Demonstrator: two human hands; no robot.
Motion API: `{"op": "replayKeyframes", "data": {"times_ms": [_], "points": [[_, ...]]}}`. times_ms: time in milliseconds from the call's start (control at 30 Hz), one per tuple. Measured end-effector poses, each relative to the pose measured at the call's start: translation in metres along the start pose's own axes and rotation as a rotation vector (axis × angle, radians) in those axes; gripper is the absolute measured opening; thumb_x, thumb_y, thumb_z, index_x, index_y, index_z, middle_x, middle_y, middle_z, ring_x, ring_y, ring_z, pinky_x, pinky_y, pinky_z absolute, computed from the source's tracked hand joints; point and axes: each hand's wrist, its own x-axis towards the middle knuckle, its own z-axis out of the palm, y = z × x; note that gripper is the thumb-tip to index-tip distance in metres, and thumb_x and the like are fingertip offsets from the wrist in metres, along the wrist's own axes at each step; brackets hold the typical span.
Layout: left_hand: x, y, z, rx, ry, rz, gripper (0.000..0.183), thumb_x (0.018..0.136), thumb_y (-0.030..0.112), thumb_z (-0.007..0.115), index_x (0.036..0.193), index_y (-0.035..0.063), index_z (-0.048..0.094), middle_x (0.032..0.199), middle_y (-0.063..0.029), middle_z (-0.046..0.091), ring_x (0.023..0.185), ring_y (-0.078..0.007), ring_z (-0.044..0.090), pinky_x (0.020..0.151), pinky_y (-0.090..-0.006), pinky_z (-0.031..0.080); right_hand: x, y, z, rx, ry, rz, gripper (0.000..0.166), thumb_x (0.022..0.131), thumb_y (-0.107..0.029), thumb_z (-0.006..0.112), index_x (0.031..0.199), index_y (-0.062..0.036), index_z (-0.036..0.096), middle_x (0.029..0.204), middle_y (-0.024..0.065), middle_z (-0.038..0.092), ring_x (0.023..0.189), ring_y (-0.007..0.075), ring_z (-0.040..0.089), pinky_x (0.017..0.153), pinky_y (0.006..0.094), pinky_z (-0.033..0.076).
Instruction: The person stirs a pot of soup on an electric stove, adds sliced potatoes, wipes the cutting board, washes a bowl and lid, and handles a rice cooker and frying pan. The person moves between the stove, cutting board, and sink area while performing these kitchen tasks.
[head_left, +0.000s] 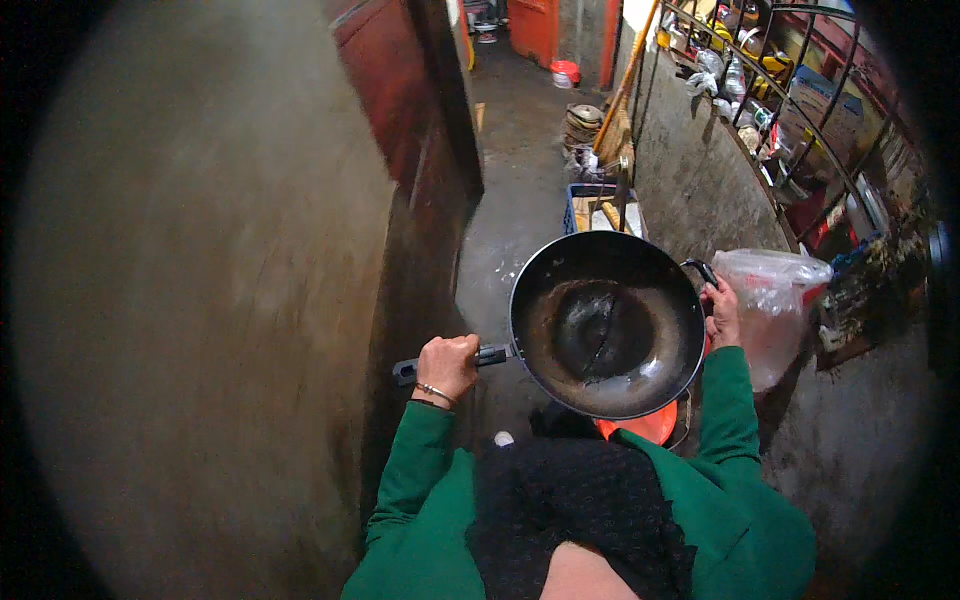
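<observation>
A dark wok with a worn, shiny inner surface is held level in front of me, its inside facing up. My left hand is closed around its long grey and black handle, at the left. At the opposite side, my right hand grips the small black loop handle on the rim. A little liquid or a wet shine shows at the wok's bottom. Partly hidden beneath the wok is an orange-red basin or bucket. Just right of my right hand is a translucent plastic bag with a rounded shape.
A plain wall and a dark red door run along my left. Ahead on the wet floor are a blue crate, a straw broom and a red-lidded bucket. A metal grille with cluttered goods behind it stands at right.
</observation>
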Motion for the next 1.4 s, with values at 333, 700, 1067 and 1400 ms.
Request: {"op": "replayKeyframes", "data": {"times_ms": [333,700,1067,1400], "points": [[0.286,-0.092,0.071,-0.083,-0.029,0.144,0.011,0.062,0.004,0.058,0.069,0.0105,0.053,0.066,-0.0116,0.059,0.063,-0.0323,0.058,0.057,-0.0429,0.046,0.22,-0.009,0.056,0.015,0.1,-0.082,0.039,0.082,-0.004,0.055,0.12,0.0016,0.049,0.074,-0.0001,0.054,0.062,0.008,0.05,0.059,0.0204,0.044],[0.585,-0.189,0.105,-0.018,0.032,0.151,0.009,0.063,0.003,0.058,0.066,0.0075,0.051,0.063,-0.0105,0.057,0.064,-0.0282,0.059,0.059,-0.0377,0.043,0.525,-0.008,0.17,0.176,0.121,-0.042,0.041,0.082,-0.002,0.056,0.121,0.0024,0.046,0.074,0.0029,0.054,0.061,0.0099,0.05,0.059,0.0221,0.045],[0.922,-0.32,0.184,-0.037,-0.029,0.242,0.008,0.063,0.005,0.056,0.068,0.0094,0.051,0.061,-0.0087,0.056,0.06,-0.027,0.056,0.058,-0.036,0.042,0.838,-0.001,0.264,0.092,0.178,-0.1,0.042,0.083,-0.005,0.054,0.124,0.0028,0.045,0.072,-0.0004,0.051,0.06,0.0081,0.046,0.056,0.0197,0.04],[1.166,-0.418,0.221,-0.109,-0.041,0.184,0.014,0.062,0.006,0.057,0.076,0.0071,0.054,0.065,-0.0112,0.058,0.064,-0.0292,0.059,0.06,-0.0387,0.044,1.121,-0.043,0.379,0.056,0.117,-0.125,0.037,0.084,0.0,0.052,0.121,0.0037,0.047,0.071,0.0014,0.052,0.06,0.0085,0.046,0.057,0.0194,0.039]]}}
